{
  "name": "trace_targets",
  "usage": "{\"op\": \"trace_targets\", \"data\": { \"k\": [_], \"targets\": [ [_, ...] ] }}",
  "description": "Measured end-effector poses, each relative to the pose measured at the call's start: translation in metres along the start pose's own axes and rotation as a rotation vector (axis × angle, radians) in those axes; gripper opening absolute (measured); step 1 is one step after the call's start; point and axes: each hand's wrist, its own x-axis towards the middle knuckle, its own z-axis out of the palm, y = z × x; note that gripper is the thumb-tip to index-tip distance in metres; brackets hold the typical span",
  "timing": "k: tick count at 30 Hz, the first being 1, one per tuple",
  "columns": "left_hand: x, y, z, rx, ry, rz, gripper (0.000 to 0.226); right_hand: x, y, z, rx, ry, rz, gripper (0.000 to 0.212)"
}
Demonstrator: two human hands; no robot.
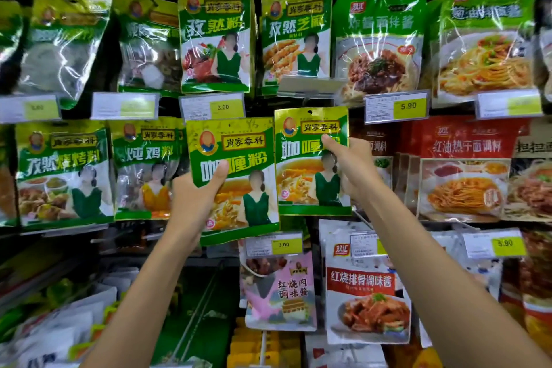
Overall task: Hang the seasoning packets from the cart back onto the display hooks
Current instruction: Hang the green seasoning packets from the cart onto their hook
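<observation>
Left hand [194, 191] raised in front of the middle of the display rack [257, 48], gripping a green-and-yellow seasoning packet [239, 140] by its left edge: thumb curled over the printed front, fingers hidden behind. Packet upright with a slight tilt, its top just below the yellow 3.00 price tag [222, 107]. Right hand [349, 164] just beside it, pinching a second packet [301, 176] of the same design at its right edge, thumb laid across the front, fingers behind. Top hole of this one close under a tilted blank tag holder [310, 85]; on a hook or not, cannot tell. Both packets side by side, inner edges meeting. Above them, two green cumin packets [213, 39] hanging on hooks. Toward the rack's right edge, red noodle-sauce packets [466, 170] under a 5.90 tag [408, 105]. Lower down, a white rib-sauce packet [364, 293] hanging beneath the right forearm.
</observation>
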Motion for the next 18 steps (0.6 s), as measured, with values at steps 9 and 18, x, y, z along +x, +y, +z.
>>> {"op": "trace_targets", "data": {
  "k": [9,18],
  "targets": [
    [0.004,0.002,0.002,0.022,0.013,0.016,0.019,0.024,0.012,0.009,0.039,-0.006,0.134,0.036],
    [0.006,-0.001,0.016,-0.002,-0.034,0.022,0.049,0.053,0.025,0.028,-0.276,0.109,0.155,0.051]
  ]
}}
